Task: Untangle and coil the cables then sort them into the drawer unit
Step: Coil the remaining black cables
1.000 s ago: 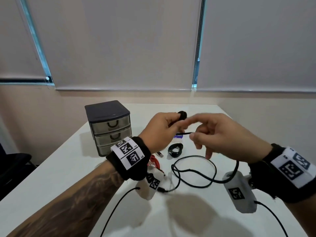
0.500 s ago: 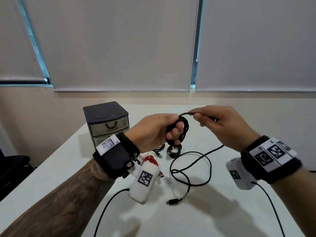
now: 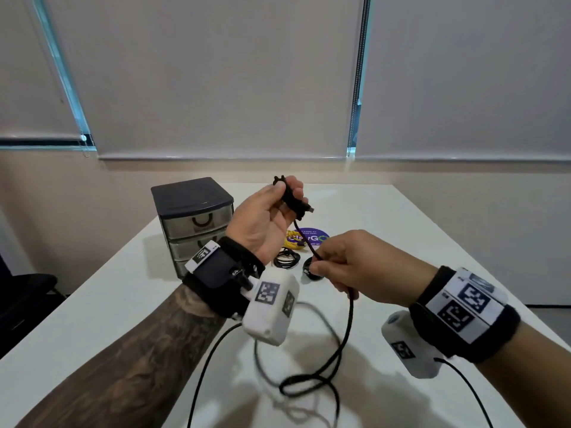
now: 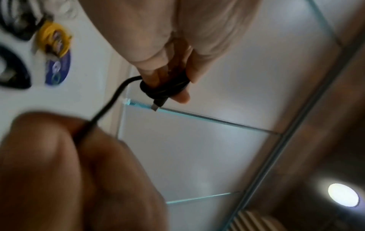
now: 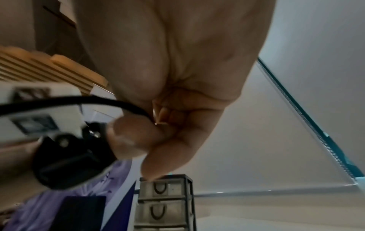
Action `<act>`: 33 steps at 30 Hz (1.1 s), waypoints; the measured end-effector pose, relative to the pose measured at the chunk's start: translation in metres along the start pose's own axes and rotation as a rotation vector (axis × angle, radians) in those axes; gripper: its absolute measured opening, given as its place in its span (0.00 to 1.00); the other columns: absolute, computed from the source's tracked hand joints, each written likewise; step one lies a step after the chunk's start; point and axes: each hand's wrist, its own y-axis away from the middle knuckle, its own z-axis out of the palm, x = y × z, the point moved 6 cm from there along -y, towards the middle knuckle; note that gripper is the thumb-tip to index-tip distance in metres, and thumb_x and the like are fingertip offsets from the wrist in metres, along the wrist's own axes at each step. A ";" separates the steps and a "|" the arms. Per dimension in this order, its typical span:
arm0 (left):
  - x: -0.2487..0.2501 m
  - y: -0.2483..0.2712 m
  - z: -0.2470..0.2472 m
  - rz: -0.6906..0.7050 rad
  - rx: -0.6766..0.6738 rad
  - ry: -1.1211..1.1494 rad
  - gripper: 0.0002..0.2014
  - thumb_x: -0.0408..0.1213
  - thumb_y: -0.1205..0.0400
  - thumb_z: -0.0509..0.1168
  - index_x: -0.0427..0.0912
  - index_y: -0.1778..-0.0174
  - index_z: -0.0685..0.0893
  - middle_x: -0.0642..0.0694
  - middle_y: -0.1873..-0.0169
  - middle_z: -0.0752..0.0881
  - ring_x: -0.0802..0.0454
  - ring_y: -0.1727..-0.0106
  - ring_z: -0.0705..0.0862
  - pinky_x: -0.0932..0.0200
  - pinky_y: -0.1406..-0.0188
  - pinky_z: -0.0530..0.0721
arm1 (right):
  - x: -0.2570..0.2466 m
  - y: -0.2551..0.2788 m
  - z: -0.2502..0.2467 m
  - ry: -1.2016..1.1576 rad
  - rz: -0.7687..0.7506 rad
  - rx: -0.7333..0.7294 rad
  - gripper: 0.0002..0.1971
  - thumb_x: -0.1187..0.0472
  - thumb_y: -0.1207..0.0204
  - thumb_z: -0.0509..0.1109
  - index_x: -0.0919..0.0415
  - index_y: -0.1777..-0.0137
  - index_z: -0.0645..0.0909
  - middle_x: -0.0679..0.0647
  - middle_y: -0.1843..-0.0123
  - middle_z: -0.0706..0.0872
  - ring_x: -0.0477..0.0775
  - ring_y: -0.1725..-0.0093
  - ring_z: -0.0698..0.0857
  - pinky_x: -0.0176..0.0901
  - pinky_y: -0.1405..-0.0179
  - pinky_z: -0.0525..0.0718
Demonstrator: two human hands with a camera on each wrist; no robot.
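Observation:
My left hand (image 3: 278, 208) is raised above the table and grips a small coil of the black cable (image 3: 290, 199), wound around its fingers (image 4: 183, 95), with the plug (image 3: 310, 208) sticking out. The same black cable runs down to my right hand (image 3: 324, 264), which pinches it between thumb and fingers (image 5: 130, 137). Below that hand the loose length (image 3: 346, 335) hangs to the table and loops there. The grey three-drawer unit (image 3: 194, 217) stands at the back left with its drawers shut.
On the white table (image 3: 432, 242) behind my hands lie a yellow coiled cable (image 3: 293, 240) on a purple round disc (image 3: 312, 234), a thin black coil (image 3: 285, 259) and another black coil (image 3: 309, 270). Thin wires run from both wrist cameras across the table.
My left hand has risen and turned palm up with the coil. My right hand has dropped away from it and slid down the cable, drawing a stretch taut between the hands.

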 end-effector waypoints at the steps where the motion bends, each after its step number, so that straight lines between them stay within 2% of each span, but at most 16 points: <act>1: 0.002 -0.001 -0.002 0.025 -0.003 -0.073 0.10 0.29 0.11 0.54 0.31 0.42 0.79 0.41 0.56 0.85 0.52 0.60 0.85 0.54 0.45 0.86 | -0.005 0.004 -0.003 -0.009 -0.002 -0.012 0.16 0.56 0.15 0.68 0.64 0.62 0.79 0.48 0.76 0.83 0.46 0.78 0.82 0.43 0.72 0.82; 3: 0.003 0.000 -0.002 0.055 -0.032 -0.224 0.10 0.28 0.12 0.55 0.30 0.42 0.80 0.40 0.55 0.85 0.51 0.59 0.86 0.55 0.45 0.86 | -0.010 0.009 -0.011 -0.069 0.021 -0.020 0.14 0.58 0.14 0.68 0.64 0.61 0.81 0.50 0.78 0.84 0.48 0.78 0.82 0.38 0.72 0.82; 6: 0.003 0.006 0.003 0.148 -0.116 -0.569 0.10 0.25 0.13 0.58 0.30 0.42 0.83 0.39 0.55 0.86 0.50 0.57 0.86 0.56 0.45 0.86 | -0.012 0.013 -0.029 -0.249 0.083 0.024 0.09 0.61 0.15 0.69 0.65 0.53 0.86 0.55 0.77 0.84 0.54 0.77 0.84 0.41 0.71 0.84; 9: 0.001 0.009 0.007 0.168 -0.189 -0.804 0.10 0.25 0.13 0.59 0.32 0.42 0.84 0.40 0.55 0.88 0.50 0.55 0.87 0.56 0.45 0.86 | -0.016 0.012 -0.043 -0.348 0.059 0.134 0.08 0.61 0.17 0.70 0.65 0.50 0.87 0.57 0.77 0.82 0.56 0.76 0.83 0.43 0.72 0.84; 11: -0.002 0.010 0.007 0.126 -0.229 -0.879 0.10 0.26 0.13 0.60 0.33 0.41 0.84 0.42 0.56 0.88 0.50 0.53 0.87 0.57 0.44 0.85 | -0.017 0.012 -0.045 -0.389 0.023 0.181 0.08 0.61 0.16 0.70 0.65 0.49 0.88 0.53 0.76 0.82 0.57 0.75 0.84 0.47 0.71 0.87; 14: -0.014 0.017 0.007 0.013 -0.314 -0.978 0.12 0.37 0.18 0.61 0.36 0.45 0.85 0.47 0.58 0.88 0.52 0.55 0.86 0.52 0.44 0.83 | -0.012 0.008 -0.048 -0.514 0.013 0.227 0.06 0.66 0.14 0.66 0.65 0.46 0.85 0.49 0.72 0.82 0.55 0.75 0.84 0.50 0.73 0.88; 16: -0.021 0.021 0.006 -0.032 -0.371 -1.039 0.13 0.42 0.17 0.58 0.37 0.50 0.84 0.47 0.61 0.87 0.51 0.60 0.84 0.52 0.51 0.83 | -0.005 0.004 -0.050 -0.548 0.027 0.259 0.07 0.68 0.13 0.64 0.64 0.44 0.83 0.50 0.68 0.82 0.52 0.78 0.78 0.46 0.78 0.83; 18: -0.024 0.024 0.004 -0.059 -0.393 -1.052 0.15 0.42 0.12 0.56 0.37 0.52 0.84 0.47 0.64 0.86 0.51 0.64 0.81 0.59 0.58 0.81 | 0.007 0.000 -0.052 -0.507 0.031 0.292 0.06 0.66 0.13 0.64 0.61 0.45 0.83 0.50 0.67 0.82 0.48 0.78 0.71 0.40 0.80 0.74; 21: -0.028 0.027 0.000 -0.140 -0.337 -0.909 0.17 0.39 0.09 0.53 0.35 0.55 0.83 0.48 0.68 0.83 0.55 0.70 0.77 0.62 0.63 0.80 | 0.021 -0.007 -0.053 -0.264 -0.016 0.389 0.04 0.60 0.14 0.67 0.53 0.49 0.83 0.45 0.69 0.83 0.45 0.74 0.72 0.35 0.75 0.72; 24: -0.024 0.025 -0.001 -0.267 -0.173 -0.458 0.17 0.40 0.10 0.52 0.36 0.57 0.81 0.48 0.72 0.79 0.57 0.76 0.72 0.58 0.64 0.83 | 0.034 -0.012 -0.043 -0.175 -0.073 0.506 0.05 0.58 0.15 0.69 0.49 0.51 0.86 0.44 0.72 0.82 0.47 0.71 0.75 0.40 0.68 0.74; 26: -0.017 0.022 0.000 -0.297 -0.126 -0.166 0.16 0.40 0.10 0.50 0.36 0.54 0.80 0.48 0.70 0.78 0.57 0.75 0.72 0.58 0.61 0.83 | 0.040 -0.017 -0.025 -0.154 -0.073 0.500 0.09 0.59 0.14 0.68 0.48 0.43 0.88 0.43 0.66 0.88 0.50 0.67 0.79 0.47 0.61 0.79; 27: -0.014 0.021 0.002 -0.297 -0.133 -0.056 0.16 0.39 0.11 0.50 0.35 0.52 0.80 0.47 0.67 0.78 0.56 0.72 0.73 0.57 0.56 0.83 | 0.041 -0.018 -0.015 -0.125 -0.074 0.476 0.11 0.60 0.13 0.66 0.48 0.40 0.88 0.41 0.65 0.88 0.47 0.67 0.80 0.46 0.61 0.80; 28: -0.012 0.020 0.003 -0.292 -0.143 0.023 0.15 0.37 0.11 0.49 0.33 0.49 0.80 0.45 0.64 0.79 0.55 0.69 0.75 0.55 0.51 0.83 | 0.040 -0.019 -0.005 -0.103 -0.078 0.445 0.11 0.60 0.13 0.65 0.49 0.39 0.88 0.37 0.69 0.85 0.44 0.70 0.78 0.41 0.64 0.77; 30: -0.010 0.018 -0.001 -0.247 -0.133 0.072 0.15 0.33 0.12 0.49 0.30 0.43 0.79 0.42 0.59 0.81 0.52 0.64 0.79 0.52 0.44 0.82 | 0.032 -0.019 0.009 -0.057 -0.069 0.353 0.10 0.59 0.12 0.63 0.45 0.47 0.86 0.39 0.75 0.77 0.43 0.74 0.73 0.33 0.71 0.69; 31: -0.010 0.016 -0.005 -0.209 -0.110 0.069 0.14 0.33 0.12 0.50 0.30 0.41 0.78 0.42 0.57 0.82 0.52 0.62 0.80 0.51 0.41 0.81 | 0.027 -0.018 0.016 -0.024 -0.068 0.302 0.11 0.57 0.12 0.63 0.42 0.54 0.82 0.41 0.76 0.75 0.43 0.74 0.73 0.34 0.72 0.67; 33: -0.008 0.011 -0.014 -0.120 -0.061 0.034 0.12 0.32 0.11 0.52 0.30 0.40 0.78 0.41 0.55 0.84 0.51 0.60 0.83 0.50 0.38 0.82 | 0.014 -0.013 0.024 0.085 -0.100 0.209 0.16 0.54 0.11 0.61 0.46 0.63 0.74 0.44 0.74 0.73 0.45 0.72 0.73 0.38 0.72 0.65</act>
